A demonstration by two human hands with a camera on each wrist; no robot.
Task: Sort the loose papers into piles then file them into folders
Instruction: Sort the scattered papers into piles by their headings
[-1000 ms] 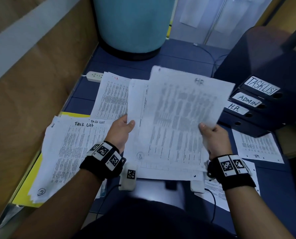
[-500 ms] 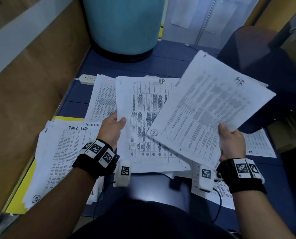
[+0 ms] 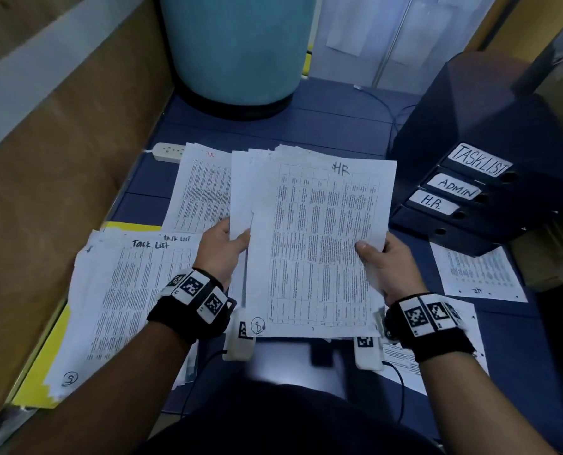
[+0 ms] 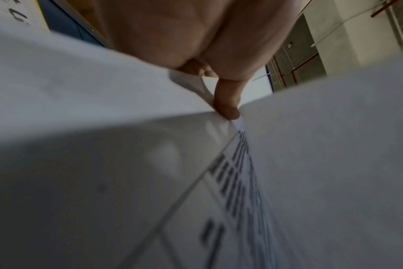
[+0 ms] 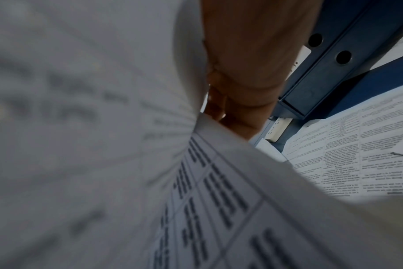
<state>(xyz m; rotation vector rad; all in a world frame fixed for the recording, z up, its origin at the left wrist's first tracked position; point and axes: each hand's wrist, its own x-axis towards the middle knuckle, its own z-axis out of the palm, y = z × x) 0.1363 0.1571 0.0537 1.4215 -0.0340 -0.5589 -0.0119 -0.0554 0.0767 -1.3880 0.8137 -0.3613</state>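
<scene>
— What do the hands have hold of?

— Both are on one stack of printed sheets (image 3: 316, 244) held up over the blue desk (image 3: 323, 126). The top sheet is a table of small print with "HR" handwritten at its head and a circled number at its lower left corner. The left hand (image 3: 222, 251) grips the stack's left edge, thumb curled over the front and the other fingers hidden behind the paper. The right hand (image 3: 385, 267) grips the right edge the same way, thumb on the front.

— Do the wrist cameras add anything?

— The left wrist view shows one fingertip (image 4: 228, 109) pressed into the gap between two sheets. The right wrist view shows fingers (image 5: 239, 102) curled round the edge of the paper; it is too blurred to say more.

— Where are the other papers?

— A Task List pile (image 3: 126, 307) lies at the left on a yellow folder (image 3: 40, 372), just beside the left wrist. A second HR pile (image 3: 201, 188) lies flat beyond the left hand, partly behind the held stack, its far corner touching a white power strip (image 3: 167, 152). A single sheet (image 3: 477, 274) lies at the right, in front of the binders.

— And the binders?

— Dark blue binders (image 3: 464, 205) are stacked at the right, with spine labels TASKLIST, ADMIN and H.R. A large teal drum (image 3: 237, 47) stands at the far end of the desk.
</scene>
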